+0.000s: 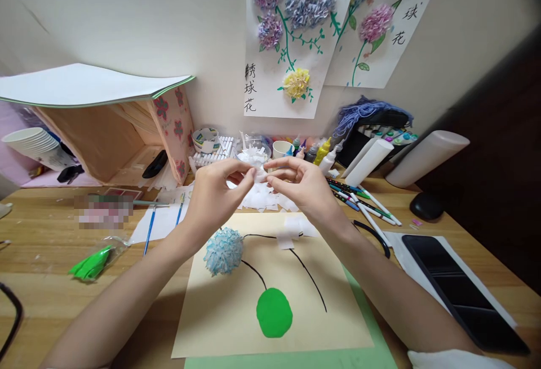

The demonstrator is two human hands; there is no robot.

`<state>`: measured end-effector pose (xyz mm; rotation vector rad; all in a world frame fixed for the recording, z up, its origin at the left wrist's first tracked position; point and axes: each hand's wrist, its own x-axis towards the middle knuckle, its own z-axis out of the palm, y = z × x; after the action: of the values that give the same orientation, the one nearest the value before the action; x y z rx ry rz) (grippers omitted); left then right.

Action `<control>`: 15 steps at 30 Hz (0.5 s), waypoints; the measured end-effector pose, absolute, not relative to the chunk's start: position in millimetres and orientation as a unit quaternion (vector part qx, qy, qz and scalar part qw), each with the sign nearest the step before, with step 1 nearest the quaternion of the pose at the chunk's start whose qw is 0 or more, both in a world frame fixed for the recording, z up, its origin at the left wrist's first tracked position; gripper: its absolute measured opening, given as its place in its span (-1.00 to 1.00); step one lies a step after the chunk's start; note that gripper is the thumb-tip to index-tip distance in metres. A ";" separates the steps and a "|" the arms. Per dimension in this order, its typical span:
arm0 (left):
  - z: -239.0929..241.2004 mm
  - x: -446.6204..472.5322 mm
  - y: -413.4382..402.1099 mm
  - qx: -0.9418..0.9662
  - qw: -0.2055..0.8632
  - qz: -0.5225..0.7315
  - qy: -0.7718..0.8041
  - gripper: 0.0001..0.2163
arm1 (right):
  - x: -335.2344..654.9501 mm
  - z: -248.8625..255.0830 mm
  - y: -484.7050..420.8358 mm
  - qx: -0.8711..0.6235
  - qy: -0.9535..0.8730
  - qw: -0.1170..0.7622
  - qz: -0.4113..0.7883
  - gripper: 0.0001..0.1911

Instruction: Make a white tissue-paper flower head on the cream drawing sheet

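Because the white paper piece (259, 174) looks small and thin, I pinch it between my left hand (216, 190) and right hand (305, 185), above the bench (42, 234).

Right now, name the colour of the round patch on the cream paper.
The round patch is bright green; see the head view.

The desk (46, 222) is grained wood with a soft sheen. At 6 o'clock, the cream sheet (325, 329) is smooth matt paper; the green disc (274, 312) on it looks even and matt. At 7, the pompom (223, 251) is rough, its ruffled edges papery. The bag (117, 245) at 8 is crinkled, shiny clear plastic; the yarn (357, 112) at 2, fibrous. At 4, the black slab (462, 290) is glossy; the mouse (426, 205), nearer 3, smooth dark plastic.
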<state>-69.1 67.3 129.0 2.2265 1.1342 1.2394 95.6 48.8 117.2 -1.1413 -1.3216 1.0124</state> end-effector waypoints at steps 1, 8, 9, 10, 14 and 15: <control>127.6 -71.0 72.3 0.776 0.180 0.439 0.415 -0.84 | 96.4 115.3 51.6 -0.488 -0.559 0.530 0.410 -0.73; 102.7 -85.3 119.3 0.775 0.126 0.313 0.534 -0.78 | 111.6 72.8 87.5 -0.578 -0.628 0.408 0.323 -0.83; 96.1 -86.0 124.5 0.785 0.107 0.278 0.543 -0.77 | 113.7 66.9 91.1 -0.597 -0.646 0.366 0.304 -0.82; 89.2 -86.1 128.9 0.793 0.086 0.245 0.552 -0.76 | 115.4 62.9 93.4 -0.616 -0.664 0.326 0.272 -0.81; 65.4 -83.6 137.4 0.799 0.036 0.180 0.573 -0.75 | 120.4 69.5 88.3 -0.666 -0.716 0.163 0.129 -0.79; 62.3 -82.7 137.6 0.798 0.035 0.179 0.575 -0.75 | 121.6 75.0 83.9 -0.663 -0.730 0.124 0.112 -0.80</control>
<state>-82.7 137.6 62.3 2.4523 1.7668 0.5506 121.6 83.9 75.0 -1.9333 -2.1268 0.3264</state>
